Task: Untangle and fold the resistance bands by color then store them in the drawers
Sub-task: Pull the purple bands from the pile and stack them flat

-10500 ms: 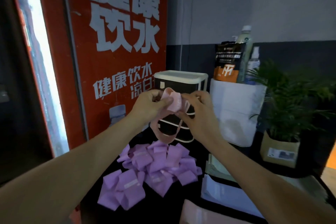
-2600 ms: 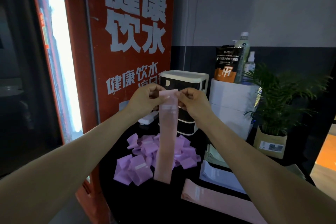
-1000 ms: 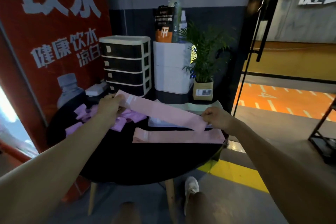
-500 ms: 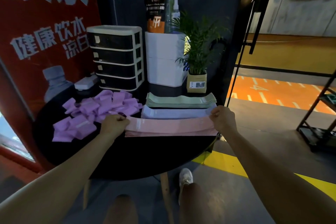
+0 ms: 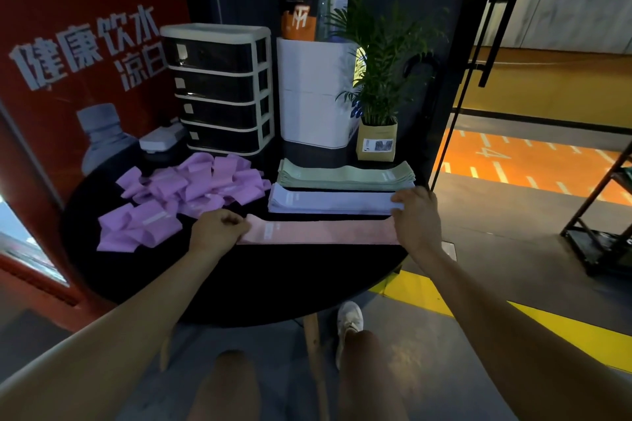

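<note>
A long pink resistance band [image 5: 321,232] lies flat and stretched out on the round black table [image 5: 239,287]. My left hand [image 5: 219,231] grips its left end with curled fingers. My right hand [image 5: 415,215] holds its right end, fingertips next to a flat stack of pale blue bands [image 5: 328,202]. Behind that lies a flat stack of green bands [image 5: 345,174]. A loose pile of folded purple bands [image 5: 184,195] covers the table's left side. The black-and-cream drawer unit [image 5: 219,89] stands at the back with all its drawers closed.
A white box [image 5: 314,92] carrying a pouch and bottles stands right of the drawers, with a potted plant [image 5: 379,79] beside it. A white power strip [image 5: 160,138] lies left of the drawers. A red poster wall is on the left and a glass door on the right.
The pink band hung from both hands, was swung level and lowered onto the table. Since half a second ago it lies flat with both hands still at its ends.
</note>
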`<action>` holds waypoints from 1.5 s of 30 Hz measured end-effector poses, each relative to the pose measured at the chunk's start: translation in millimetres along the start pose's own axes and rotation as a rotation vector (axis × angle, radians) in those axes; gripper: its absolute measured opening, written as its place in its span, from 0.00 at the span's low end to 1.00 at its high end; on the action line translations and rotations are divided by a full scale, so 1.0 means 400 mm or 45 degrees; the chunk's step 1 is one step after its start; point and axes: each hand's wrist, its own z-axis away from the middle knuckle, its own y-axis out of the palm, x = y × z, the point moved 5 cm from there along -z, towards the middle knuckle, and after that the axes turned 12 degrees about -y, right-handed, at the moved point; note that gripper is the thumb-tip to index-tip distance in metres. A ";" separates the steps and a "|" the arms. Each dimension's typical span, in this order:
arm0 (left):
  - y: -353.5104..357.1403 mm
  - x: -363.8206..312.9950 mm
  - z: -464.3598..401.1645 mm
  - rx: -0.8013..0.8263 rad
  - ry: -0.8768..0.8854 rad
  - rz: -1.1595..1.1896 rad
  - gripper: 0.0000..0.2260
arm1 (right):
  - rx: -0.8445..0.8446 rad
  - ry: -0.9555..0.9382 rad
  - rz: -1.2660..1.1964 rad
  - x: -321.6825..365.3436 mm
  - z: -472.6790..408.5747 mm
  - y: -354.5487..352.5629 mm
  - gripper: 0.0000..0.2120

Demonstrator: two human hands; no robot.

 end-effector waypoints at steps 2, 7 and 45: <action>0.000 0.004 -0.002 -0.008 0.008 -0.002 0.05 | 0.011 -0.157 -0.080 0.062 -0.002 0.018 0.11; 0.004 0.013 -0.001 -0.032 0.037 0.035 0.05 | 0.322 -0.479 -0.235 0.186 0.040 0.135 0.12; -0.059 0.017 0.021 -0.112 0.427 0.047 0.10 | 0.261 -0.398 -0.485 0.296 0.006 0.161 0.09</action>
